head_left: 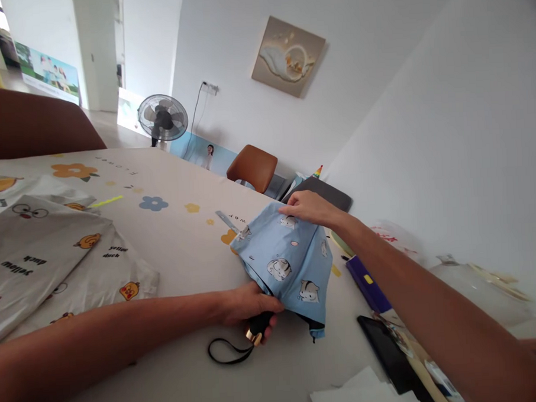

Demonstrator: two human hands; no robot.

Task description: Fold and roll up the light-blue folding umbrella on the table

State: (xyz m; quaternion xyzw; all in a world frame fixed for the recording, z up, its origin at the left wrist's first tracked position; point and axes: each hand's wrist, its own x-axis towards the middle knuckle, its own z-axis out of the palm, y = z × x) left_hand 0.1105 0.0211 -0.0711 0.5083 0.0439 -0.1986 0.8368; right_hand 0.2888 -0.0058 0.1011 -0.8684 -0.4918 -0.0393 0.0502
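A light blue folding umbrella (292,259) with cartoon hamster prints is collapsed, its fabric loose, over the table. My left hand (252,308) wraps round its black handle, which has a gold-coloured end and a black wrist strap (228,361) hanging from it. At the far end of the canopy, my right hand (304,206) pinches the blue fabric between thumb and fingers. A pale ruler-like strip (227,220) lies just beyond the umbrella, partly covered by it. The umbrella's shaft is hidden under the cloth.
A flower-print cloth covers the table (181,246). White duck-print fabric (66,263) lies at the left. Along the right are a purple box (364,282), a black tablet-like object (383,344) and white paper (365,392). Beyond stand a fan (162,118) and a brown chair (253,168).
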